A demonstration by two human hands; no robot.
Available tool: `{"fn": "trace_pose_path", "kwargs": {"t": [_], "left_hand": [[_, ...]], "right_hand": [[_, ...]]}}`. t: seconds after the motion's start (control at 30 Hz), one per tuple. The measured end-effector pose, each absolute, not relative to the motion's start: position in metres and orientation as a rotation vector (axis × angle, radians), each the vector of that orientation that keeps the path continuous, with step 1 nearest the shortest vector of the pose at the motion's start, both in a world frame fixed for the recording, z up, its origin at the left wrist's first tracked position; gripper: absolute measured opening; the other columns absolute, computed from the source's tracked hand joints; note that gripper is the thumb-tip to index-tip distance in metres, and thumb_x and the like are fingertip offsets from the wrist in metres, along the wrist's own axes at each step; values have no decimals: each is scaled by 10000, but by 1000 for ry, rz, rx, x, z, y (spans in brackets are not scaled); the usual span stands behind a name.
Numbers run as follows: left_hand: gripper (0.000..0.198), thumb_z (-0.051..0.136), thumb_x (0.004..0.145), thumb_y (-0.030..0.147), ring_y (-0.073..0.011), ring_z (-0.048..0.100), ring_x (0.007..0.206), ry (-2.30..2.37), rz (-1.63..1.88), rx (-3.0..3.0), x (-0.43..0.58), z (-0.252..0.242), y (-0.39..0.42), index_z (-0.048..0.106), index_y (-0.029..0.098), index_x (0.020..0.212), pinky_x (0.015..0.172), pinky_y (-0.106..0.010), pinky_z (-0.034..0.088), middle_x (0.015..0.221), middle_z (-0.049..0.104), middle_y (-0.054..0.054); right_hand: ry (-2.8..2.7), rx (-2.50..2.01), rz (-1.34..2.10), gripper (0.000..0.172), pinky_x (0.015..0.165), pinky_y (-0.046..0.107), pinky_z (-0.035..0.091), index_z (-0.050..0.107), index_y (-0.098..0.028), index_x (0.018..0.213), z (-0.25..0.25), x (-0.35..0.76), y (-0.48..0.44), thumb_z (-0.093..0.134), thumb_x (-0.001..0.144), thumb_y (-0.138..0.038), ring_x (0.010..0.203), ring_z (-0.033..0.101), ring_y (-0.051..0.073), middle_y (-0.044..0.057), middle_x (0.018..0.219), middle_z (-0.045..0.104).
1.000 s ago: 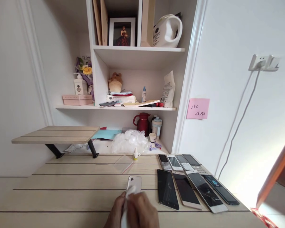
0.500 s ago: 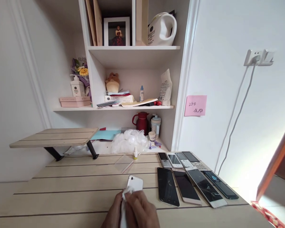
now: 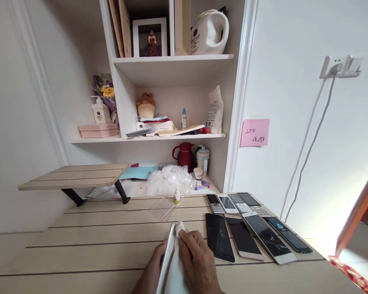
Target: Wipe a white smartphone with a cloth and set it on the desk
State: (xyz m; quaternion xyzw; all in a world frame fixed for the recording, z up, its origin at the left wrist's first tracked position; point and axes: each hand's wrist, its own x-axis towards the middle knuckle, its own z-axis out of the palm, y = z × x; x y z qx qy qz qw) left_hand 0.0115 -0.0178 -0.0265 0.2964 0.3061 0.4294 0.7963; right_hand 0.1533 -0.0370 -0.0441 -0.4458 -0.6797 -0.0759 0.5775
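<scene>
Near the front middle of the table, my left hand (image 3: pixel 153 266) is closed round a white smartphone (image 3: pixel 168 255), which is turned on edge so its side faces me. My right hand (image 3: pixel 199 259) pinches a white cloth (image 3: pixel 175 272) against the phone's right side, near its top end. The cloth hangs down from the fingers towards me. Part of the phone lies hidden behind the cloth and hands. Beyond them are a small dropper bottle (image 3: pixel 177 197) and a clear plastic bag (image 3: pixel 162 209).
Several phones lie in two rows at the right, among them a black smartphone (image 3: pixel 219 237) close to my right hand. A small raised wooden stand (image 3: pixel 75 175) occupies the back left. Crumpled clear plastic (image 3: pixel 169 179) sits at the back, below white shelves (image 3: pixel 171 59).
The phone has tilted from showing its back and camera to standing on edge. My right hand has moved right and slightly up with the cloth. The view has shifted slightly.
</scene>
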Motion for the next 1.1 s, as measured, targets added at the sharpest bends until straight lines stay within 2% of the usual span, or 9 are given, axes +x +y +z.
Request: {"fn": "trace_pose_path", "kwargs": {"t": [0.2, 0.3, 0.5, 0.6, 0.7, 0.77, 0.83, 1.0, 1.1], "left_hand": [[204, 767, 761, 267, -303, 685, 1010, 706, 902, 529, 15, -20, -25, 718, 169, 933, 929, -327, 520, 844, 759, -72], [233, 761, 779, 264, -316, 688, 991, 732, 866, 544, 16, -16, -29, 721, 123, 960, 932, -359, 520, 860, 759, -79], [314, 642, 948, 339, -274, 666, 1061, 734, 797, 729, 14, -4, -41, 647, 169, 1211, 901, -440, 567, 1241, 669, -84], [345, 618, 967, 367, -277, 656, 1084, 743, 794, 788, 11, -6, -40, 615, 181, 1257, 894, -464, 577, 1295, 628, -71], [293, 717, 894, 327, -276, 675, 986, 757, 791, 872, 10, -11, -28, 696, 122, 1103, 848, -392, 577, 1107, 706, -57], [226, 865, 699, 198, -268, 663, 854, 767, 799, 920, 10, -14, -19, 759, 78, 858, 766, -306, 547, 825, 742, -54], [186, 886, 558, 113, -285, 641, 797, 773, 808, 952, 11, -17, -12, 761, 99, 696, 713, -289, 521, 675, 732, -50], [153, 767, 585, 179, -376, 644, 969, 779, 817, 987, 14, -26, -8, 754, 176, 738, 849, -366, 516, 669, 733, -24], [186, 738, 549, 157, -390, 638, 979, 803, 817, 1002, 15, -32, -4, 747, 175, 734, 866, -375, 506, 645, 721, -29]], "right_hand": [[-1716, -966, -239, 379, 509, 203, 497, 585, -284, 1369, -46, 147, -43, 470, 1010, -243, 570, 624, 143, 16, 788, 603], [-1678, -1013, -189, 360, 582, 219, 527, 619, -256, 1329, -37, 156, -42, 465, 1011, -192, 656, 657, 155, 32, 817, 607], [-1563, -1022, -165, 354, 613, 237, 543, 621, -211, 1309, -24, 167, -40, 466, 999, -142, 679, 645, 158, 33, 808, 609], [-1607, -965, -179, 354, 589, 242, 533, 624, -189, 1299, -24, 165, -42, 477, 981, -131, 665, 639, 158, 42, 813, 613], [-1495, -1001, -111, 301, 607, 259, 539, 678, -194, 1197, -22, 164, -42, 453, 999, -166, 651, 639, 164, 26, 751, 623], [-1412, -1064, -60, 283, 630, 266, 545, 714, -203, 1093, -20, 165, -41, 445, 1004, -189, 671, 663, 171, 26, 745, 653], [-1370, -1098, -42, 271, 644, 268, 550, 724, -205, 1035, -19, 165, -41, 456, 996, -196, 683, 681, 174, 27, 755, 678], [-1519, -958, -80, 315, 634, 255, 555, 640, -197, 1243, -20, 164, -43, 465, 987, -143, 690, 673, 168, 37, 796, 675], [-1468, -1034, -91, 284, 647, 277, 558, 664, -189, 1161, -20, 165, -41, 434, 999, -153, 692, 675, 178, 40, 785, 672]]}}
